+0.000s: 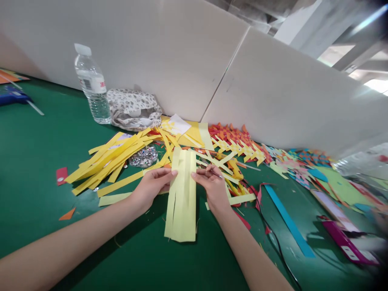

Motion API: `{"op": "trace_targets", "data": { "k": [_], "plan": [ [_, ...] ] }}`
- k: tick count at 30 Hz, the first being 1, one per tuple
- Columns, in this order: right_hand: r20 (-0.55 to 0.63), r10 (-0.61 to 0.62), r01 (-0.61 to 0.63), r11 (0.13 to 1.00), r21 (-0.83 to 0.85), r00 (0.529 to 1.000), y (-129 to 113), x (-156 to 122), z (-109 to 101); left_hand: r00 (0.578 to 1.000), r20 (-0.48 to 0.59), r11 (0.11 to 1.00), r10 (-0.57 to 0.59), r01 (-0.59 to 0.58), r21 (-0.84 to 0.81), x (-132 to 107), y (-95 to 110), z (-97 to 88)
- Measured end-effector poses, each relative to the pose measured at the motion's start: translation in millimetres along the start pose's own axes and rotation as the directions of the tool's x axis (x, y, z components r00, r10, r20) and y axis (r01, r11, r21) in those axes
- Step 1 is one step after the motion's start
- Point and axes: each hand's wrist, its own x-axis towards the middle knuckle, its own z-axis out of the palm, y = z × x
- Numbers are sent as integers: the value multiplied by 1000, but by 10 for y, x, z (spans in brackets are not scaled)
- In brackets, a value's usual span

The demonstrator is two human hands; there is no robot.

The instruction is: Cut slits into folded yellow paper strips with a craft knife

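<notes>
A pale yellow sheet of paper (184, 202) is held up over the green table, lengthwise slits and creases showing in it. My left hand (154, 185) pinches its left edge between thumb and fingers. On the opposite edge, the thumb and fingers of my right hand (214, 188) are closed on the paper too. A thin tool with a metallic tip (216, 173) also lies in the right fingers; its kind cannot be made out. Behind the left hand spreads a pile of yellow strips (112, 161), beside a clear bag of small shiny round pieces (143, 157).
A water bottle (92, 87) and a patterned cloth pouch (135, 108) stand by the white partition (182, 52). Woven paper fish shapes (236, 141) lie behind. A black cable (273, 234), blue strip (289, 220) and magenta device (345, 242) are at right; a blue glue gun (13, 96) left.
</notes>
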Motion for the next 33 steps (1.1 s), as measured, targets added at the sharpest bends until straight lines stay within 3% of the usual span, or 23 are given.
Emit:
{"op": "trace_targets", "data": {
  "k": [7, 21, 33],
  "plan": [
    [-13, -59, 59, 998, -35, 998, -23, 13, -24, 997, -71, 999, -18, 20, 28, -8, 45, 32],
    [11, -85, 86, 992, -93, 996, 7, -9, -27, 998, -63, 999, -30, 29, -21, 2, 34, 16],
    [-26, -90, 89, 995, -45, 996, -23, -35, -14, 997, -71, 999, -35, 35, -2, -32, 51, 56]
  ]
}}
